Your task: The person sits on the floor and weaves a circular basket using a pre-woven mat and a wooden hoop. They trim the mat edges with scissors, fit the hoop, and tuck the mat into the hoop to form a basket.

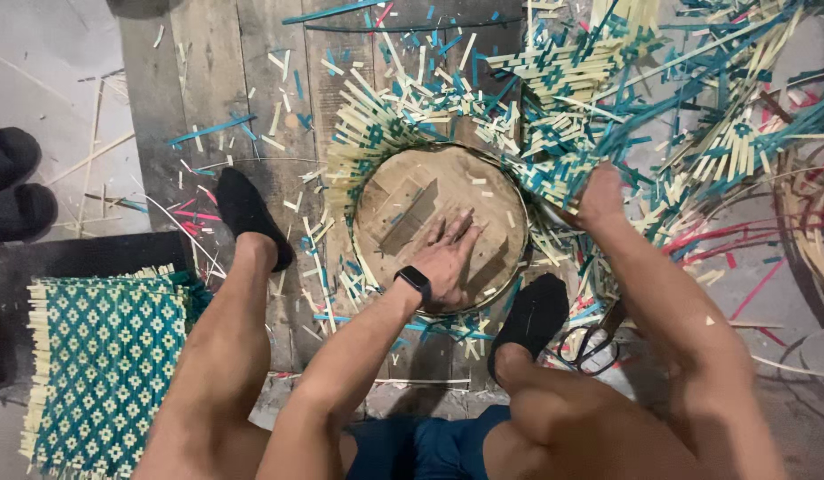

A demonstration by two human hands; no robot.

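Observation:
A round wooden form (403,200) lies on the plank floor, ringed by a weave of pale and teal bamboo strips (376,133). My left hand (449,258), with a black watch on its wrist, lies flat on the form, fingers spread. My right hand (603,194) is closed on the woven strips at the form's right edge, where the weave (572,107) rises in a loose mass. My feet in black shoes (248,213) (532,320) rest on either side of the form.
A stack of finished teal-and-pale woven mats (101,364) lies at the lower left. Scissors (592,345) rest on the floor by my right foot. Cut strip ends litter the planks (208,80). Another pair of black shoes (16,182) sits at the far left. Pink strips (741,258) lie at right.

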